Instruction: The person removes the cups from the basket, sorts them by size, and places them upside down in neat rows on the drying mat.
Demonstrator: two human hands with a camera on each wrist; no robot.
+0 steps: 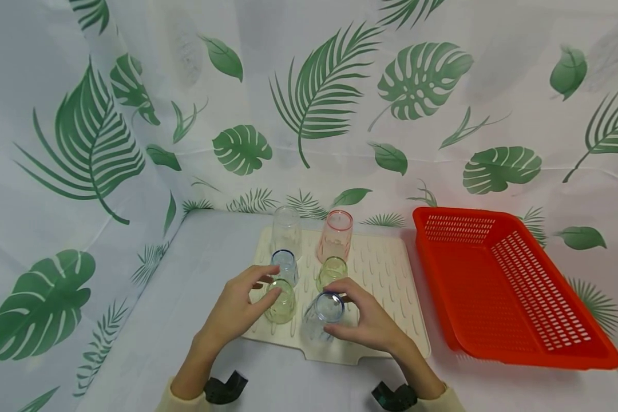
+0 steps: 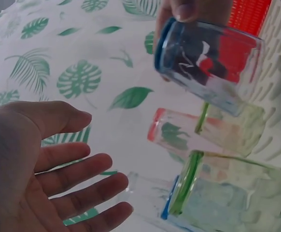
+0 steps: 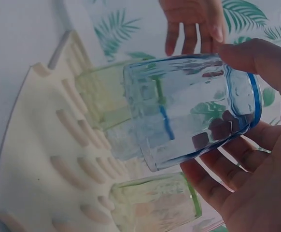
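Observation:
My right hand (image 1: 365,320) holds a blue-rimmed drinking glass (image 1: 329,309) by its upper part, thumb on one side and fingers on the other. The glass leans a little over the front of a cream drying mat (image 1: 386,274). My left hand (image 1: 237,303) is beside a green-rimmed glass (image 1: 280,309) at the front left, fingers spread and apart from it in the left wrist view. Behind that glass is another blue-rimmed glass (image 1: 286,268), then a clear one (image 1: 286,232). A second green-rimmed glass (image 1: 332,273) and a pink glass (image 1: 335,237) stand in the right row.
A red perforated plastic basket (image 1: 494,286) lies to the right of the mat. The table has a pale cover (image 1: 149,343), and a leaf-printed cloth (image 1: 329,171) hangs behind and at the left. Ridges cover the mat's surface.

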